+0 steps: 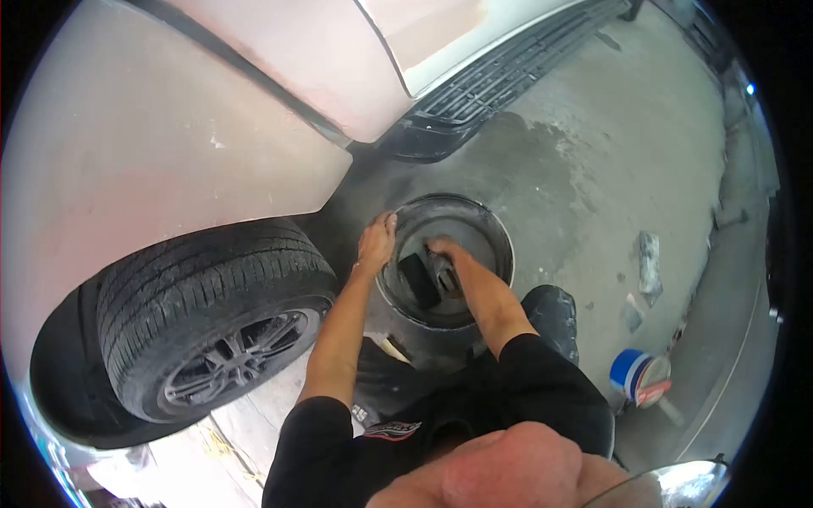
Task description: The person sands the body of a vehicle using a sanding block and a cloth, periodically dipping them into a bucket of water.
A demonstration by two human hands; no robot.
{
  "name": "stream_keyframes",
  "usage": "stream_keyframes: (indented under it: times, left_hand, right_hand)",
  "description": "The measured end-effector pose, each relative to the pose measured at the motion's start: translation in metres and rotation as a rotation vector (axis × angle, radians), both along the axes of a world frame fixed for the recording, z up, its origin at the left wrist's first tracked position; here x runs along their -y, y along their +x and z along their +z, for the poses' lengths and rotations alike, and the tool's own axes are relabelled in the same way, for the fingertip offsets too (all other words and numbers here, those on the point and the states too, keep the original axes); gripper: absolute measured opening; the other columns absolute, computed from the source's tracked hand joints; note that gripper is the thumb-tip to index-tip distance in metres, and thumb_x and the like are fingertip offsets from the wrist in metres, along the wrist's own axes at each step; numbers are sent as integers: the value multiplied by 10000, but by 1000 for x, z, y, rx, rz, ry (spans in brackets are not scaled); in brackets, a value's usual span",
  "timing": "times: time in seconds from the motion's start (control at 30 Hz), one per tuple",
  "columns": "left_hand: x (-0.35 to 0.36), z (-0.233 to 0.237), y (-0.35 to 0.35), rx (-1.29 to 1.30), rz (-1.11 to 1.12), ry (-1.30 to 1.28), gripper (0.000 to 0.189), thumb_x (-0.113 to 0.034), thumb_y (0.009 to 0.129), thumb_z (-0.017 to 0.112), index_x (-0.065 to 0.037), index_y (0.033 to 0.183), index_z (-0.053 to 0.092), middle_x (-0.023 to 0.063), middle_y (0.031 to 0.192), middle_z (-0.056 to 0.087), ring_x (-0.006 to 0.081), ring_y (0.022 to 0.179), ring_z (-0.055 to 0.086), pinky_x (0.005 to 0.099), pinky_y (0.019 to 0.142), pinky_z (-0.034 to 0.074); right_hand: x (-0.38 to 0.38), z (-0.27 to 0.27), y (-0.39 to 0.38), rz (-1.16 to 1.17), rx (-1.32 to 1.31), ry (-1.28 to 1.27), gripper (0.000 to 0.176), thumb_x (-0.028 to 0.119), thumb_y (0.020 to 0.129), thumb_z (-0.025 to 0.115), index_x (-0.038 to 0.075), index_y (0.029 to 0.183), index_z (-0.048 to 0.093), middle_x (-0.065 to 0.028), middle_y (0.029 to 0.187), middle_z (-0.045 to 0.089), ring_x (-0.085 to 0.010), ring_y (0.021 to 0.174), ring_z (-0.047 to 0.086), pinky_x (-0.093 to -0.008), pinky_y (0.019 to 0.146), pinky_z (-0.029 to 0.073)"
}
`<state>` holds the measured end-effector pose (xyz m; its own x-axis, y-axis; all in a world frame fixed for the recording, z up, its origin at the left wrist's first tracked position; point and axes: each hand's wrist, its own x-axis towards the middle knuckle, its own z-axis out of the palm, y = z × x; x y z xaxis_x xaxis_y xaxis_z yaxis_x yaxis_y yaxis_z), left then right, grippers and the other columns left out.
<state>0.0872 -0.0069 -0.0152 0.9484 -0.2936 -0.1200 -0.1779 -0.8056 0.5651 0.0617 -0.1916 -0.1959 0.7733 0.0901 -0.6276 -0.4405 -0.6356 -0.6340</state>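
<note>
Bare skin of the person [508,466] fills the bottom of the head view, nearest the camera, with part of a shiny, rounded lens [677,489] at its right. Next come the sleeves and front of a black T-shirt [326,453], whose chest carries a small red-and-white logo [394,430]; its lettering is too small to read.

Both arms reach forward to a round, dark basin [411,318] on the concrete floor [550,207], between the vehicle's wheel and the person's right knee. The left hand [378,241] has its fingers curled over the basin's left rim, gripping it. The right hand [442,245] is down inside the basin, fingers bent and partly hidden; whether it grips anything cannot be told. Near it in the basin lies a black rectangular block [418,281], tilted, with a greyish object [446,275] just to its right.

Left of the basin stands a treaded tyre [220,292] on a multi-spoke alloy wheel [235,362], beneath a dull, pale fender [182,135] with pinkish patches. Farther forward is a ribbed black running board [483,93]. A dark, wet-looking stain [542,157] spreads on the floor beside it.

Over to the right lie a pale, smudged strip [649,262] and a smaller light scrap [633,313]. Nearer is a blue container [627,369] with a white band, no wording legible, and a red piece [652,392] at its end.
</note>
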Motion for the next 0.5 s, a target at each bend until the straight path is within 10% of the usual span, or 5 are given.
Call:
stream_keyframes:
  times: [0.1,0.3,0.5]
  left_hand:
    - [-7,2,-1,-12,-22,-48,511,-452,1076,398,-46,1285,628,269,1250,648,458,1168,609,543,985,473]
    - [-7,-20,8,37,-86,-60,496,-417,1076,414,-1,1166,669,276,1152,675,469,1098,622,540,944,480]
    - [-9,-17,6,37,-107,-87,510,-421,1076,404,8,1160,669,265,1141,683,468,1071,630,542,935,483]
  right_hand:
    - [13,-52,11,-173,39,116,581,433,966,538,-47,1269,665,-257,1382,612,-357,1269,592,-437,1066,426]
    - [-3,133,-57,-716,135,-85,604,505,962,570,-8,1260,683,-243,1198,709,-353,1161,661,-437,1014,465]
    - [-18,299,-50,-1091,1017,-59,620,489,962,595,15,1363,613,-309,1222,672,-441,1195,631,-471,1044,459]
